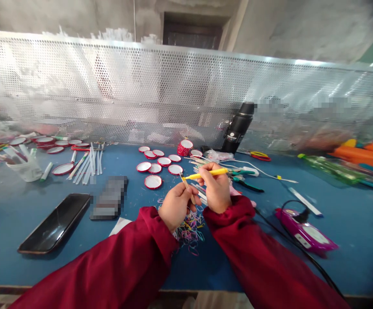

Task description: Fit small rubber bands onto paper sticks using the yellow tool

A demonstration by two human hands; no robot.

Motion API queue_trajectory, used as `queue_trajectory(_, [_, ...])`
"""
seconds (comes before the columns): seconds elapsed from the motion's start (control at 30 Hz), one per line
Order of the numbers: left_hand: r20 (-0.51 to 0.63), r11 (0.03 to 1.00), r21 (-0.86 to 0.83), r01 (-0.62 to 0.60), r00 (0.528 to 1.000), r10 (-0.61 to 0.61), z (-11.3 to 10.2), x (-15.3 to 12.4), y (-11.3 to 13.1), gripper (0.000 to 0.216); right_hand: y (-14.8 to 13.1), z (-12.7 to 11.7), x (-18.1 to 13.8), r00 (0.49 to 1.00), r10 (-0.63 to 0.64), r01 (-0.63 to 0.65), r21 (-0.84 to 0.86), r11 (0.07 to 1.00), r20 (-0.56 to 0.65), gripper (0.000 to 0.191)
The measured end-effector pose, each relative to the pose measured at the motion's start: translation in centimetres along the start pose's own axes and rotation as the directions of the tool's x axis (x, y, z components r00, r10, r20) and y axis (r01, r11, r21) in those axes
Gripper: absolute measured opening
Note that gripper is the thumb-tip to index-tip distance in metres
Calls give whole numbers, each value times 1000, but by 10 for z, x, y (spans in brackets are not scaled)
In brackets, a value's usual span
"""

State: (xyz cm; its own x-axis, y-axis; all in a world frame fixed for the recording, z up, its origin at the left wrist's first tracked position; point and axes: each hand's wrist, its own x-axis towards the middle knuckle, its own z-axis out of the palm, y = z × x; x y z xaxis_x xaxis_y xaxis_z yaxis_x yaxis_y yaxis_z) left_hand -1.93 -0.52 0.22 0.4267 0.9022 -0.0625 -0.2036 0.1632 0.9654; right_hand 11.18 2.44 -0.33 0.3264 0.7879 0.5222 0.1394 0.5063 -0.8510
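Observation:
My left hand (175, 205) is closed around a thin tan stick (187, 186) that points up and away from me. My right hand (216, 187) grips a yellow pen-like stick (207, 173) lying level, its tip pointing left and meeting the tan stick's upper end. Both hands hover over a heap of small coloured rubber bands (191, 229) on the blue table (38, 206). Both sleeves are dark red.
Several red-rimmed white lids (153, 181) lie just beyond my hands. A black tray (56, 222) sits front left, a purple device (305, 230) with a black cable front right, a black flask (238, 127) and pliers (246, 180) behind, white sticks (88, 165) at left. A perforated metal screen (173, 86) backs the table.

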Motion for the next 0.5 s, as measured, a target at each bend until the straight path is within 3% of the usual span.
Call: queue_trajectory(0.5, [1,999,-10,-46,999,46,1,-1,-1,18,3,-4,3,998,-52,52,15,999,-45,12])
